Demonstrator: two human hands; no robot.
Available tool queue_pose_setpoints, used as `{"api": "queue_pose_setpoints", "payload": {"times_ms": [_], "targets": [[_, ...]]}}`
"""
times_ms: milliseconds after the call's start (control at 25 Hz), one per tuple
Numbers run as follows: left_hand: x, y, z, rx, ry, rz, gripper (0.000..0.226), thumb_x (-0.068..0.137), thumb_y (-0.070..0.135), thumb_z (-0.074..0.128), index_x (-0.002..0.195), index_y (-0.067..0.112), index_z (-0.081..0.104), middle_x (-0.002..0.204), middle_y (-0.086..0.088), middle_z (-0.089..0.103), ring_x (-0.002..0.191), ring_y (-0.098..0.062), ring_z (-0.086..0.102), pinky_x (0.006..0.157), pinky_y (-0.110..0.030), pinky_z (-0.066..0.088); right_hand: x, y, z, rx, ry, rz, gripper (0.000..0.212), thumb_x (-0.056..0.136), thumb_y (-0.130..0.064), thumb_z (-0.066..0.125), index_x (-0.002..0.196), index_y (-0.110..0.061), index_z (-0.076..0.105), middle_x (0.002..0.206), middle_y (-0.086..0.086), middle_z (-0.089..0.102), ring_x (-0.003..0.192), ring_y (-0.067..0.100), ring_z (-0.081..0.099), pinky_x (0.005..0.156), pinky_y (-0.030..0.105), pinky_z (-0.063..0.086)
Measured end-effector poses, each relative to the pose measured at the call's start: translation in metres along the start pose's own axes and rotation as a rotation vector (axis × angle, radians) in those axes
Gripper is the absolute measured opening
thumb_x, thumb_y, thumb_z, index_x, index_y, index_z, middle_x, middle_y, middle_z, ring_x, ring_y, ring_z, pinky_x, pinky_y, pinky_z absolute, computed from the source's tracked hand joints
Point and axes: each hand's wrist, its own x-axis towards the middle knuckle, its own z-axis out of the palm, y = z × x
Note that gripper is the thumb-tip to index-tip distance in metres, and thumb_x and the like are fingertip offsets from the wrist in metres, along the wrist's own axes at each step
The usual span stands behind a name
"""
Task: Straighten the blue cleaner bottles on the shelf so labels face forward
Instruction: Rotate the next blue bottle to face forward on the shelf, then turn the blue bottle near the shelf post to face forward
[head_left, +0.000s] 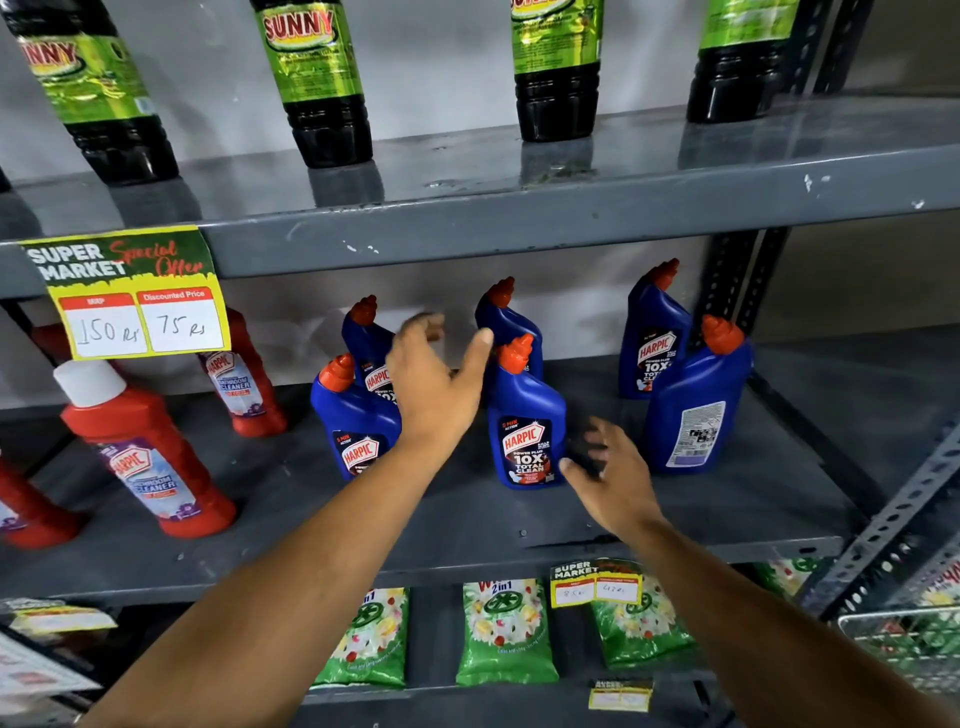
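Six blue cleaner bottles (527, 415) upright on the middle shelf (467, 525); the front-right bottle (693, 405) shows its back label. Left hand (431, 384) fingers spread, empty, between two front bottles; right hand (610, 478) fingers spread, thumb beside the centre bottle's label. Red bottles (150, 447) stand left

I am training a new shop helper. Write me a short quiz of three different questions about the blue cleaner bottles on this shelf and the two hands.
1. How many blue bottles stand on the middle shelf?
2. True or false: the front right blue bottle shows its front label.
3. Which hand is raised near the bottle necks: A) left hand, B) right hand?

Key:
1. Six.
2. False; its back label with small print faces forward.
3. A. Both hands are open and hold nothing.
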Motion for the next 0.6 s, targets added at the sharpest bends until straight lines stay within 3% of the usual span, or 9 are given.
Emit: {"api": "queue_pose_setpoints", "payload": {"times_ms": [40,120,160,240,320,400,440,520,600], "targets": [[-0.005,0.006,0.001,0.07,0.107,0.19,0.048,0.078,0.042,0.07,0.11,0.008,0.058,0.108,-0.006,0.061,0.105,-0.019,0.051,0.092,-0.039,0.046,0.0,0.005,-0.008,-0.047,0.089,0.004,0.055,0.08,-0.026,0.071,0.13,-0.016,0.05,0.117,0.0,0.058,0.097,0.012,0.059,0.083,0.024,0.047],[-0.017,0.021,0.008,0.132,0.102,0.537,0.034,0.08,0.035,0.067,0.097,0.006,0.062,0.099,-0.01,0.063,0.1,-0.019,0.048,0.088,-0.034,0.041,-0.003,0.016,-0.028,-0.125,0.3,-0.004,0.026,0.084,-0.023,0.066,0.108,-0.013,0.062,0.101,0.006,0.064,0.08,0.015,0.06,0.07,0.018,0.041],[-0.023,0.027,0.016,0.126,0.006,0.669,0.03,0.081,0.032,0.067,0.095,0.006,0.064,0.098,-0.012,0.064,0.099,-0.02,0.05,0.088,-0.033,0.041,-0.004,0.022,-0.038,-0.152,0.406,-0.016,0.015,0.083,-0.021,0.065,0.096,-0.012,0.064,0.093,0.009,0.064,0.076,0.019,0.06,0.065,0.02,0.04],[-0.035,0.037,0.036,0.087,-0.285,0.776,0.029,0.083,0.027,0.067,0.101,0.005,0.066,0.102,-0.012,0.064,0.099,-0.02,0.054,0.09,-0.031,0.044,0.0,0.035,-0.056,-0.191,0.591,-0.003,0.017,0.078,-0.023,0.064,0.084,-0.007,0.063,0.086,0.017,0.063,0.082,0.034,0.06,0.066,0.027,0.042],[-0.046,0.05,0.063,0.087,-0.615,0.616,0.036,0.086,0.025,0.064,0.117,0.007,0.062,0.115,-0.012,0.061,0.104,-0.021,0.057,0.093,-0.031,0.046,0.006,0.048,-0.074,-0.124,0.633,0.087,0.04,0.073,-0.021,0.069,0.105,0.0,0.058,0.107,0.025,0.06,0.105,0.039,0.054,0.081,0.038,0.046],[-0.056,0.064,0.092,0.199,-0.859,0.334,0.048,0.091,0.028,0.059,0.134,0.011,0.049,0.133,-0.013,0.054,0.117,-0.026,0.055,0.098,-0.032,0.044,0.011,0.051,-0.088,0.027,0.475,0.122,0.078,0.072,-0.018,0.075,0.139,-0.007,0.036,0.139,0.02,0.046,0.125,0.028,0.047,0.103,0.042,0.042],[-0.059,0.07,0.106,0.232,-0.928,0.208,0.051,0.093,0.03,0.056,0.139,0.013,0.044,0.138,-0.013,0.051,0.122,-0.028,0.053,0.097,-0.031,0.041,0.014,0.05,-0.093,0.098,0.386,0.099,0.085,0.073,-0.018,0.075,0.144,-0.015,0.029,0.145,0.012,0.045,0.128,0.023,0.048,0.106,0.044,0.041],[-0.066,0.078,0.132,0.223,-0.945,0.024,0.049,0.093,0.033,0.053,0.137,0.014,0.044,0.137,-0.013,0.054,0.123,-0.031,0.053,0.093,-0.031,0.041,0.019,0.047,-0.106,0.161,0.251,0.058,0.072,0.077,-0.012,0.07,0.14,-0.025,0.037,0.133,0.001,0.058,0.118,0.016,0.057,0.099,0.042,0.047],[-0.07,0.08,0.152,0.18,-0.872,-0.097,0.046,0.09,0.039,0.054,0.129,0.015,0.052,0.131,-0.011,0.059,0.118,-0.03,0.057,0.093,-0.033,0.045,0.018,0.042,-0.114,0.083,0.237,0.057,0.056,0.081,-0.01,0.067,0.13,-0.023,0.045,0.112,-0.007,0.062,0.099,0.011,0.059,0.082,0.029,0.047]]}}
